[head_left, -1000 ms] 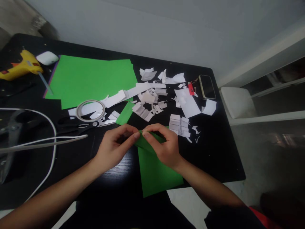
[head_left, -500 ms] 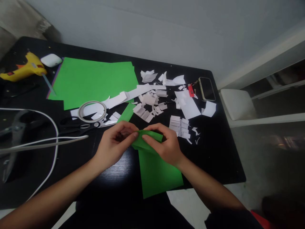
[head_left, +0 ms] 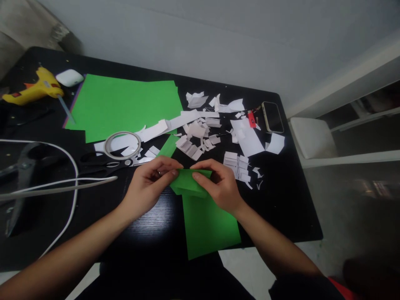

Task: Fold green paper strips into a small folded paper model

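Between my hands is a folded piece of green paper (head_left: 189, 181), held up above the black table. My left hand (head_left: 150, 183) pinches its upper left corner between thumb and fingers. On the other side, my right hand (head_left: 220, 183) grips the upper edge, its thumb on the near face and the fingers mostly behind. Below it, a larger green sheet (head_left: 211, 227) lies at the table's front edge, partly covered by the folded piece and my right hand. A green strip (head_left: 168, 146) lies just beyond my left hand.
Green sheets (head_left: 125, 104) lie at the back left, near a yellow glue gun (head_left: 46, 85). Scissors (head_left: 106, 166), a tape roll (head_left: 122, 145) and a white cable (head_left: 75, 183) are at left. White scraps (head_left: 196, 129) spread behind my hands; a phone (head_left: 272, 117) lies back right.
My hands have moved slightly apart along the top edge of the folded green paper. More of its front face shows, and it looks flatter. The view has shifted slightly.
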### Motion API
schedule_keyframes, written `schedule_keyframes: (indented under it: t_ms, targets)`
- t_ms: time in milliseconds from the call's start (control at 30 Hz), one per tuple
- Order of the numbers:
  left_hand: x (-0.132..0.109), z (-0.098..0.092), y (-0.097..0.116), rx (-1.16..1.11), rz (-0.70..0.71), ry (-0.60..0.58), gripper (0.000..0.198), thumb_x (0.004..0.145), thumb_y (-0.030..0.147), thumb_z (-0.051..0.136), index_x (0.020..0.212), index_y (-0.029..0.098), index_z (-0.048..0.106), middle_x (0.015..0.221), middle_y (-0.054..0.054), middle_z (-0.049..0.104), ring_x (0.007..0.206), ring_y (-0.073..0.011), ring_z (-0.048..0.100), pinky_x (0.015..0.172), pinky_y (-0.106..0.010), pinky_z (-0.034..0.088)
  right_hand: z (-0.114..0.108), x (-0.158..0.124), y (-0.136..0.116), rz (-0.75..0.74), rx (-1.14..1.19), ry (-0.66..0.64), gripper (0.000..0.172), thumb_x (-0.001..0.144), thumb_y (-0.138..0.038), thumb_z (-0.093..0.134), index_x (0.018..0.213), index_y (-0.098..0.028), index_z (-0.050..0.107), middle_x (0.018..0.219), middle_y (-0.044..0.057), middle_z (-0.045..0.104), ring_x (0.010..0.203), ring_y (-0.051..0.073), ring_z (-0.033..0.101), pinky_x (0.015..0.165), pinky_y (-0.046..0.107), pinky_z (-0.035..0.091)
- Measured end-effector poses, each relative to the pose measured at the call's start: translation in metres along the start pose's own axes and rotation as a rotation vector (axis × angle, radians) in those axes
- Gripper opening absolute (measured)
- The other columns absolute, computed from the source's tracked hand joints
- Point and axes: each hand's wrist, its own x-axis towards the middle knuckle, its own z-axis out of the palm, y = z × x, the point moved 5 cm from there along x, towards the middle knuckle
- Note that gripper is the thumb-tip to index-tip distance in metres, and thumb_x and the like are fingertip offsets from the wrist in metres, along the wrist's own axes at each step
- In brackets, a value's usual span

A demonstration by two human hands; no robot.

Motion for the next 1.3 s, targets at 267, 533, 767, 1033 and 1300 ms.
schedule_keyframes:
  t_ms: [267, 533, 767, 1033, 1300]
  targets:
    - [-0.001, -0.003, -0.001, -0.021, 0.009, -0.043, 0.012, 0.091, 0.026, 0.068, 0.087, 0.021, 0.078, 0.08, -0.003, 0.072, 0.071, -0.0161, 0.064, 0.064, -0.026, 0.049, -0.001, 0.0, 0.001, 0.037, 0.143, -0.168, 0.024, 0.087, -0.014, 0.065, 0.102, -0.025, 0.081, 0.103, 0.002, 0.08, 0.099, 0.02, 0.075, 0.084, 0.033, 0.06]
    - [-0.005, 0.001, 0.003, 0.064, 0.03, -0.052, 0.011, 0.089, 0.03, 0.073, 0.087, 0.019, 0.073, 0.069, 0.001, 0.066, 0.059, -0.0124, 0.057, 0.054, -0.024, 0.043, 0.0, 0.0, 0.004, 0.098, 0.142, -0.146, 0.022, 0.095, -0.042, 0.068, 0.096, -0.024, 0.081, 0.095, 0.004, 0.08, 0.092, 0.021, 0.074, 0.082, 0.035, 0.06]
    - [-0.003, 0.003, 0.003, 0.039, 0.042, 0.02, 0.023, 0.086, 0.025, 0.077, 0.107, 0.021, 0.068, 0.078, 0.001, 0.07, 0.069, -0.0144, 0.066, 0.064, -0.025, 0.053, 0.004, 0.0, 0.008, 0.08, 0.068, -0.014, 0.017, 0.082, -0.026, 0.083, 0.096, -0.023, 0.073, 0.093, 0.002, 0.078, 0.087, 0.017, 0.075, 0.078, 0.031, 0.061]
    - [0.001, 0.003, -0.001, 0.082, -0.027, -0.04, 0.022, 0.09, 0.04, 0.073, 0.082, 0.019, 0.074, 0.07, 0.0, 0.066, 0.064, -0.0146, 0.059, 0.06, -0.025, 0.046, 0.006, -0.002, 0.01, 0.107, 0.015, -0.021, 0.013, 0.085, -0.031, 0.082, 0.094, -0.022, 0.078, 0.089, 0.002, 0.079, 0.083, 0.017, 0.075, 0.075, 0.03, 0.061]
    - [0.003, -0.01, 0.001, 0.1, -0.027, 0.085, 0.03, 0.092, 0.043, 0.07, 0.074, 0.018, 0.069, 0.063, 0.002, 0.061, 0.057, -0.0131, 0.051, 0.053, -0.024, 0.041, 0.005, 0.002, 0.014, 0.242, 0.051, -0.188, 0.023, 0.084, -0.041, 0.082, 0.084, -0.019, 0.078, 0.073, 0.001, 0.074, 0.061, 0.013, 0.064, 0.054, 0.024, 0.049]
